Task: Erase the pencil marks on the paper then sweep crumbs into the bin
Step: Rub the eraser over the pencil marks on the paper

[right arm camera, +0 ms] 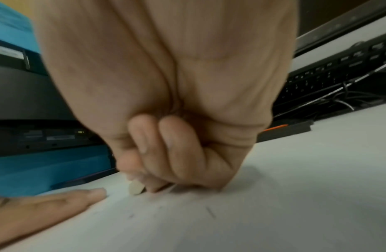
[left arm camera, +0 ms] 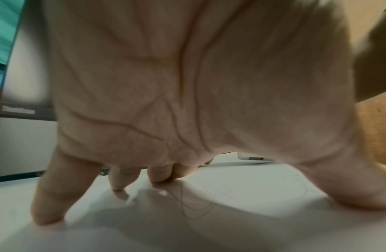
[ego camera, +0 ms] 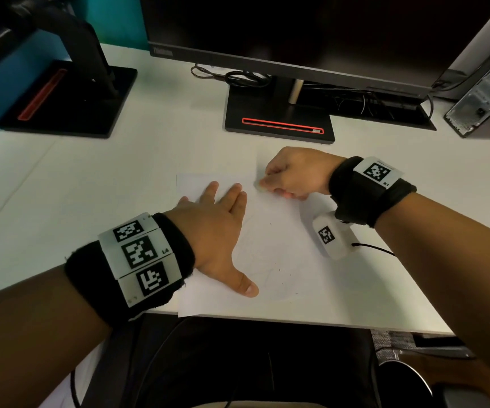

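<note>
While my left hand [ego camera: 217, 231] lies flat with fingers spread, pressing down the paper [ego camera: 291, 260], my right hand [ego camera: 294, 175] curls tightly around a small pale eraser [right arm camera: 136, 189] whose tip touches the sheet near its far edge. Faint pencil marks [left arm camera: 196, 199] and dark crumbs [right arm camera: 210, 212] lie on the paper, which sits at the worktop's [ego camera: 120, 172] near edge before a monitor stand [ego camera: 279, 119].

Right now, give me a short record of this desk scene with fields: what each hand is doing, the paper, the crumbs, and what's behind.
left hand: flat, fingers spread, pressing on the white sheet of paper
right hand: curled, pinching a small pale eraser against the paper's far part
pencil marks: faint curved lines remain mid-sheet
crumbs: small dark specks scattered on the sheet
behind: black monitor stand with a red slot on the white desk
bin: not identifiable
</note>
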{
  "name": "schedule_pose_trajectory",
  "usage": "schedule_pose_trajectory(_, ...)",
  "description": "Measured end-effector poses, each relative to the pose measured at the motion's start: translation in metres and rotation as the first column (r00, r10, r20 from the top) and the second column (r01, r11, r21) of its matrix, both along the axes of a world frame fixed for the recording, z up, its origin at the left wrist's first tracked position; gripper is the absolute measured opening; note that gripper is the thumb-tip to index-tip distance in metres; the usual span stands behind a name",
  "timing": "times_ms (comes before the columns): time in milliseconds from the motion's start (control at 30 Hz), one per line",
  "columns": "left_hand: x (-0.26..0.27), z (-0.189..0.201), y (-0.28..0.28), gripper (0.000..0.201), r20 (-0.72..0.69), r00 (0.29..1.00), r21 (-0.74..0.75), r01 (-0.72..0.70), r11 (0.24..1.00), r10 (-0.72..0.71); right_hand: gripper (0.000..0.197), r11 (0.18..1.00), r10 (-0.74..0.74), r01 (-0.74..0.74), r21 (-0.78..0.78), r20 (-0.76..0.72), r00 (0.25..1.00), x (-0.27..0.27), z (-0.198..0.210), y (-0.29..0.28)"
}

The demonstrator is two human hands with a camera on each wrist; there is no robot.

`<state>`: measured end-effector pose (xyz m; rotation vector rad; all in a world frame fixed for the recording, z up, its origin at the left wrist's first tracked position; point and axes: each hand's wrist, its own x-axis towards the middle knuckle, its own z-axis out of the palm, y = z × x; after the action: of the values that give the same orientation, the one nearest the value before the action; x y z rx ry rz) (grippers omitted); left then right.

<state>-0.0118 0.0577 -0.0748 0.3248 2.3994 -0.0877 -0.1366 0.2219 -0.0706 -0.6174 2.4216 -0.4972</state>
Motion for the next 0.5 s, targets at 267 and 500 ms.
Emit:
schedule_pose_trajectory(267,-0.001,0.0,-0.005,0.154,-0.033,0.996,-0.013,-0.081,0.997,0.081,0.034,0.996,-0.081,0.08,-0.033,-0.02,0.997,0.0,-0.002,0.004)
schedule_pose_trajectory(500,-0.006,0.001,-0.013,0.154,-0.057,0.988,-0.038,-0.148,0.988,0.146,0.034,0.999,-0.031,0.03,-0.009,-0.062,0.998,0.005,-0.002,-0.003)
